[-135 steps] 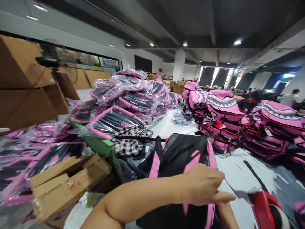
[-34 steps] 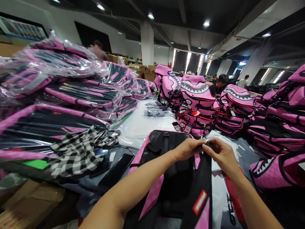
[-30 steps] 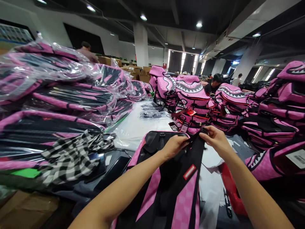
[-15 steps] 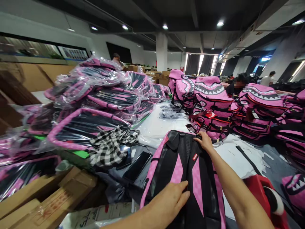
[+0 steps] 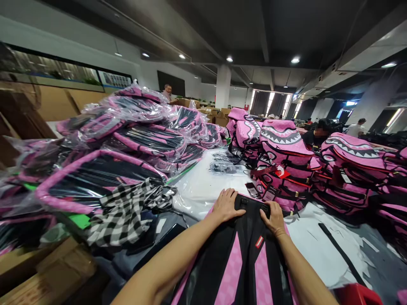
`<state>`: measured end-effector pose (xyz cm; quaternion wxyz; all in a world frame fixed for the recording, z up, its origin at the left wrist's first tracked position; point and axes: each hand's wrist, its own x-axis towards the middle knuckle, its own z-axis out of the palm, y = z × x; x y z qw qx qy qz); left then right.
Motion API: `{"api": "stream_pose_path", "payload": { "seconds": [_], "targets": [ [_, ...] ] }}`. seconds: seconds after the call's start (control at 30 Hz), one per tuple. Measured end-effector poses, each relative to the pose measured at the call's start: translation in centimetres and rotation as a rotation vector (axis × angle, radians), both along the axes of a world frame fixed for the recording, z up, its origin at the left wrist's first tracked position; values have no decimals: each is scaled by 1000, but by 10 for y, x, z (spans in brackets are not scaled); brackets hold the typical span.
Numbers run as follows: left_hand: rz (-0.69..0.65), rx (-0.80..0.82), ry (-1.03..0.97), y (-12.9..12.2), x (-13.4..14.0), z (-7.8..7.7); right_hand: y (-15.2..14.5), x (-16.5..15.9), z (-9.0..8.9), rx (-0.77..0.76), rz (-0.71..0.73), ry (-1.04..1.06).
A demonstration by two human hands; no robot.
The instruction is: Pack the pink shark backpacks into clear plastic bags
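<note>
A pink and black backpack (image 5: 233,267) lies in front of me with its strap side up. Its two shoulder straps carry pink checked panels, and one has a small red label. My left hand (image 5: 226,206) grips the upper left corner, thumb on the black back panel and fingers over the top edge. At the upper right corner, my right hand (image 5: 274,218) holds the same edge, its thumb beside the strap's top. The backpack's lower end runs out of view. Just beyond it lie flat clear plastic bags (image 5: 203,173) with dark printing.
Plastic-wrapped backpacks (image 5: 149,137) are heaped at left, behind a black-and-white checked cloth (image 5: 122,212). Pink shark-mouth backpacks (image 5: 282,137) stand stacked at right. White paper sheets (image 5: 318,245), a black strip (image 5: 341,253) and a red tape dispenser (image 5: 358,294) lie nearer. A co-worker (image 5: 318,132) is behind the stacks.
My left hand has moved up from the middle of the backpack to its upper left corner and taken hold there. My right hand keeps to the upper right. The camera view has tilted upward.
</note>
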<state>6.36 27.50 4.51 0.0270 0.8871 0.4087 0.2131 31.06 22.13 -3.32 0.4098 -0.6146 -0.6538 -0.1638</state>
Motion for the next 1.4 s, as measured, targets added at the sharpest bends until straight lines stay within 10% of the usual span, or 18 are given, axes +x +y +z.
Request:
{"api": "stream_pose_path", "payload": {
  "seconds": [0.57,0.9,1.2,1.4],
  "targets": [
    [-33,11,-85,-87,-59,-72,-111,-46,-25,-147,65,-225],
    [16,-173,111,-2,-19,-57,-10,-37,1,-554,-76,-338],
    [-102,-290,118,-73,18,-71,-9,-48,2,-519,-185,-332],
    [-60,-169,-39,-82,16,-88,-21,-20,38,-538,-121,-374]
  ]
}}
